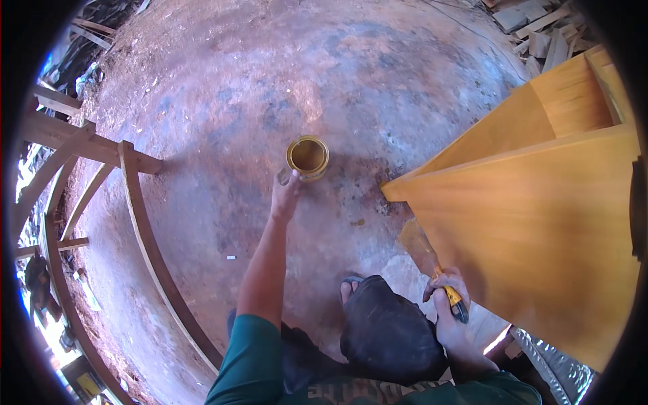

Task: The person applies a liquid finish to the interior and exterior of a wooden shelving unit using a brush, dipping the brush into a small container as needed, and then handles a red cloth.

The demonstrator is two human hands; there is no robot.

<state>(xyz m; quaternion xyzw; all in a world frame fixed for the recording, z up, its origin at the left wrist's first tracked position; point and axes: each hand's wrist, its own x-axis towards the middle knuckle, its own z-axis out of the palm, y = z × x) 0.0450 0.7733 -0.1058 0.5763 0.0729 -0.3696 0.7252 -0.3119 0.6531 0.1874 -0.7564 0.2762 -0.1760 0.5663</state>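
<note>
My left hand [286, 189] reaches forward over the floor, fingers gripping the side of an open metal can [308, 154] with brownish-yellow liquid in it. At the lower right, my right hand [447, 297] grips a paintbrush [429, 254] by its yellow and black handle. The brush's wide head, stained yellowish, points forward-left, close beside the lower edge of a yellow-stained wooden piece [520, 229]. That piece has slanted sides and fills the right of the view, its narrow corner toward the middle.
A bare wooden frame [133, 196] with curved members stands along the left. The stained, worn floor [223, 108] spans the middle, with scrap wood [540, 27] piled at the upper right and dark clutter beyond the frame. My knee and sandaled foot [348, 290] are at the bottom.
</note>
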